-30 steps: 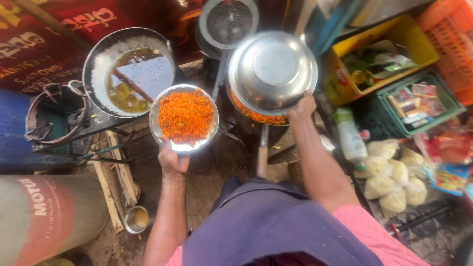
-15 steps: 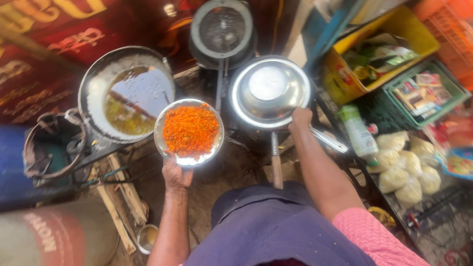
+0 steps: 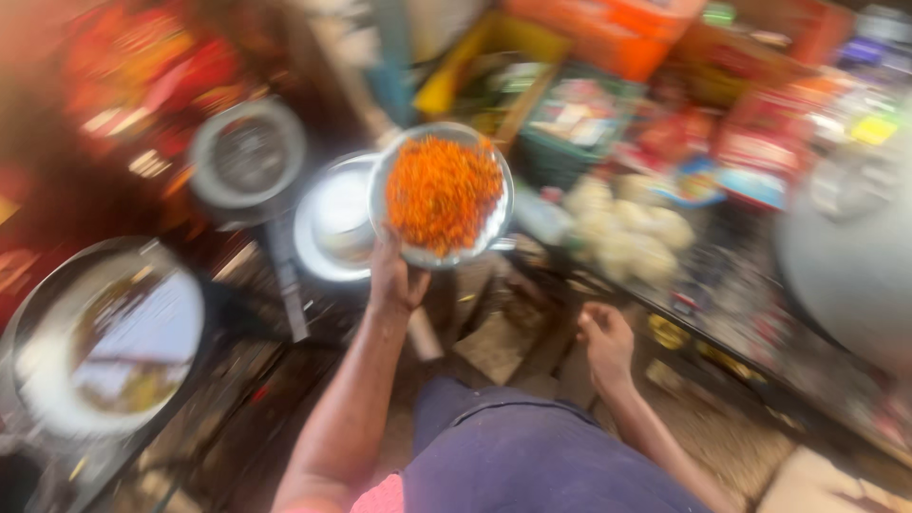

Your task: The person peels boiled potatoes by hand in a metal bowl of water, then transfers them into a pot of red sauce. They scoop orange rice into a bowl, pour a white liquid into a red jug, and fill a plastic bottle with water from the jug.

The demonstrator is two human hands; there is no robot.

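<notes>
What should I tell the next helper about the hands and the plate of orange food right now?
Left hand: holds the steel plate of orange shredded food up by its near rim, over the cooking area.
Right hand: loosely curled, holds nothing, low by the lap.
Silver lid sits on the pot just behind the plate. Big pan with liquid is at the far left. Pale round lumps lie to the right.
Done: the plate is loaded and lifted. Left: it has not been set down anywhere. The picture is blurry.

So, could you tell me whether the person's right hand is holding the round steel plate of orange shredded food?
No, the left hand holds the round steel plate from below, while the right hand hangs free.
</notes>
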